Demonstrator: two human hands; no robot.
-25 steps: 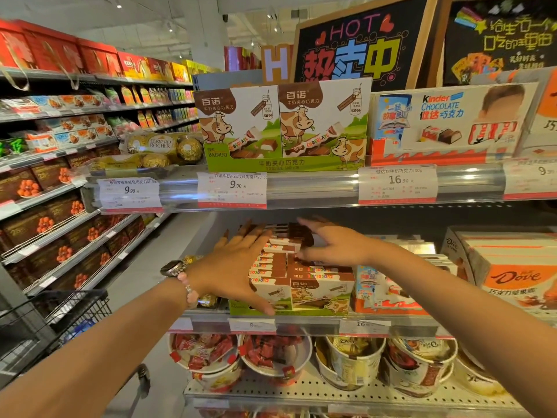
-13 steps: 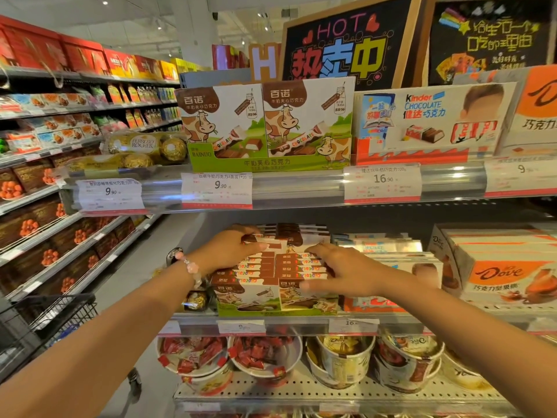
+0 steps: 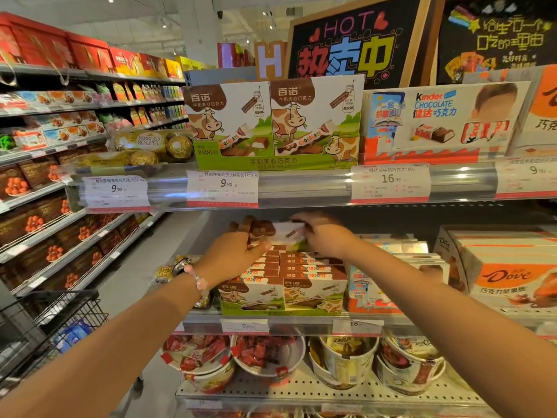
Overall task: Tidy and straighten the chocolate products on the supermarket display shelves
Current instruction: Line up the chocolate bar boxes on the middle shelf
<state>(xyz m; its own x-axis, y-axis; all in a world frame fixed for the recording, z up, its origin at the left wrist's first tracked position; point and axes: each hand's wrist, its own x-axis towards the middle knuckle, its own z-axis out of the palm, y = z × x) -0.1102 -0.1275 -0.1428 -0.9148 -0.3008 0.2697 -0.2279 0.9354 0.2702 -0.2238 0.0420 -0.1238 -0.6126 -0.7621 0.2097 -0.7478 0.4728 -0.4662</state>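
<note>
Holding box (image 3: 278,233) at both ends, left hand (image 3: 232,254) and right hand (image 3: 325,238) gripping, above stack (image 3: 289,276) on middle shelf (image 3: 422,322). Keeping it flat, lining edges with boxes below, lowering slowly, pushing back square.

Bright, even store light comes from ceiling spots (image 3: 111,0); glare streaks run along the clear shelf rail (image 3: 304,184), and the recess under that shelf lies in shadow. The wide lens bows the edges; both hands (image 3: 232,251) and the price tags (image 3: 222,188) look soft and blurred.
</note>
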